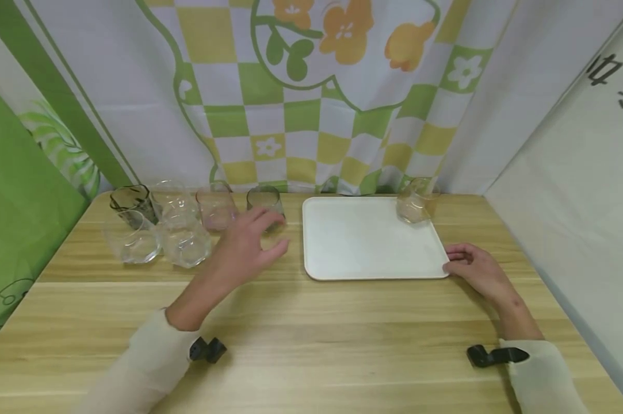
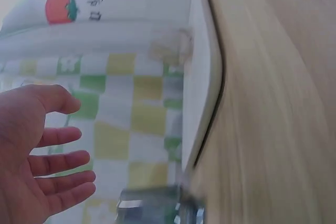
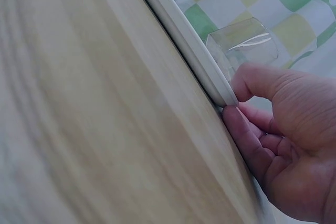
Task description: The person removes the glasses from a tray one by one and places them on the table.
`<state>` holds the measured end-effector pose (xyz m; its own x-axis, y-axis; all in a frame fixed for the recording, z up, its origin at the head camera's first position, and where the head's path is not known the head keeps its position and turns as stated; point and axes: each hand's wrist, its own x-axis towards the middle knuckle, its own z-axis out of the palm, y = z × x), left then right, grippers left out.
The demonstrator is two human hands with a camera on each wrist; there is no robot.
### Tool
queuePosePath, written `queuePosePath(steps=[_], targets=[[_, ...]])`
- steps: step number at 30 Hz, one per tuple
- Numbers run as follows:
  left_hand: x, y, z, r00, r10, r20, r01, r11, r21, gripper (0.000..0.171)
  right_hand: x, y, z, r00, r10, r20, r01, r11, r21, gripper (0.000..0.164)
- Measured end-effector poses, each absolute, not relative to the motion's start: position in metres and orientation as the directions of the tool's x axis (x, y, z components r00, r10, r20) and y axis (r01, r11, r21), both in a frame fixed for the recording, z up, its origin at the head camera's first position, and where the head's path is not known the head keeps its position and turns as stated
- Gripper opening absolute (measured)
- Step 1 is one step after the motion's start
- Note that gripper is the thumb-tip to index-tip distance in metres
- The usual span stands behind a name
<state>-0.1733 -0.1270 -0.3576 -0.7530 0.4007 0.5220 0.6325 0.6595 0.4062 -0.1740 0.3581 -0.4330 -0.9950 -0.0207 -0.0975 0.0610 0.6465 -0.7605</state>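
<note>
A white rectangular tray [image 1: 368, 241] lies on the table, and an amber-tinted glass [image 1: 417, 201] stands at its far right corner. My right hand [image 1: 477, 270] pinches the tray's near right corner; in the right wrist view the thumb [image 3: 254, 82] is at the rim and a finger lies below it. My left hand [image 1: 244, 244] is in the air left of the tray, fingers spread and holding nothing. Just beyond it stands a smoky grey glass [image 1: 263, 196], partly hidden by the fingers in the head view. A pink-tinted glass [image 1: 215, 208] is to its left.
Further left stand clear glasses, among them a front one [image 1: 187, 244] and one at the outer left [image 1: 132, 241], and a dark patterned glass [image 1: 130, 198] behind. A checkered curtain [image 1: 301, 126] hangs along the table's back edge. A white wall sheet [image 1: 575, 172] borders the right side.
</note>
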Motion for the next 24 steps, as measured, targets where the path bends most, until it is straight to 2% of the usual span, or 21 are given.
queuePosePath(steps=[8, 15, 24], targets=[[-0.203, -0.049, -0.369, -0.795, 0.508, 0.330, 0.604, 0.616, 0.506, 0.036, -0.176, 0.360, -0.436, -0.995, -0.028, -0.093, 0.052, 0.653, -0.755, 0.052], [-0.229, 0.004, -0.381, -0.806, 0.524, 0.276, 0.583, 0.621, 0.524, 0.046, -0.176, 0.356, -0.434, -0.995, -0.021, -0.093, 0.057, 0.653, -0.756, 0.051], [-0.249, 0.062, -0.392, -0.848, 0.493, 0.197, 0.518, 0.689, 0.506, 0.062, -0.174, 0.358, -0.429, -0.994, -0.018, -0.111, 0.072, 0.658, -0.750, 0.050]])
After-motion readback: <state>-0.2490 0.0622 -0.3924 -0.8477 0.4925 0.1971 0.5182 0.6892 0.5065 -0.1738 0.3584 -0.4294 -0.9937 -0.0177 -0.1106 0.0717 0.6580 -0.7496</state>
